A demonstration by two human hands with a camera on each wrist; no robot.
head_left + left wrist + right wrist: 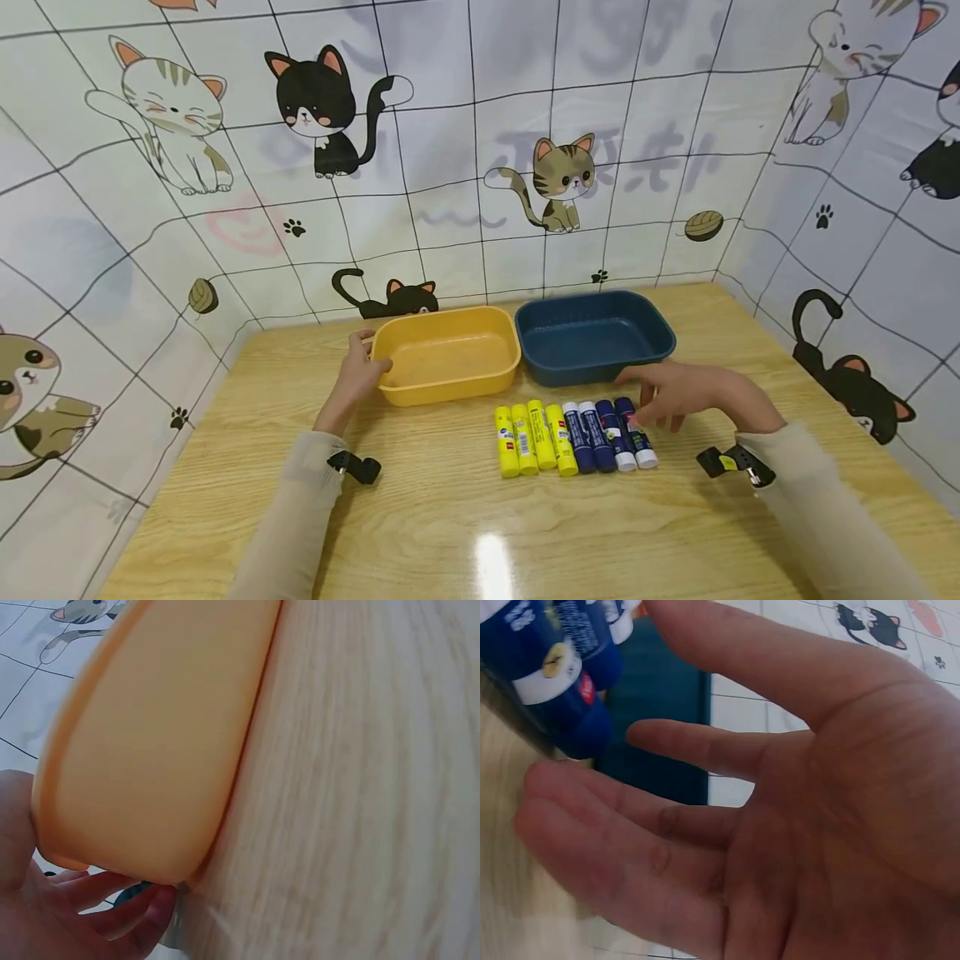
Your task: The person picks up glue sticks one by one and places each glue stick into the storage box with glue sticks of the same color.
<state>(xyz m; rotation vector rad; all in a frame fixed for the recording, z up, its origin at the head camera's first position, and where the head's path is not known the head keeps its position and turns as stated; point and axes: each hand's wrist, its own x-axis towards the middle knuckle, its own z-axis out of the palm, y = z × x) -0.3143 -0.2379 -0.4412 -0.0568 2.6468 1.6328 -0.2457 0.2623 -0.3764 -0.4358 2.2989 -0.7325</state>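
My left hand grips the left end of a yellow plastic basket, thumb over the rim and fingers on the outside. In the left wrist view, the basket's wall rises from the table beside the curled fingers. My right hand hovers with spread fingers at the right end of a row of glue sticks. That row has several yellow glue sticks on the left and several dark blue glue sticks on the right. In the right wrist view, the fingertips are close to a blue glue stick, and the palm holds nothing.
A dark blue plastic basket stands right of the yellow one, behind the row of sticks. The wooden table meets a cat-patterned wall covering at the back and sides. Both wrists carry small black cameras.
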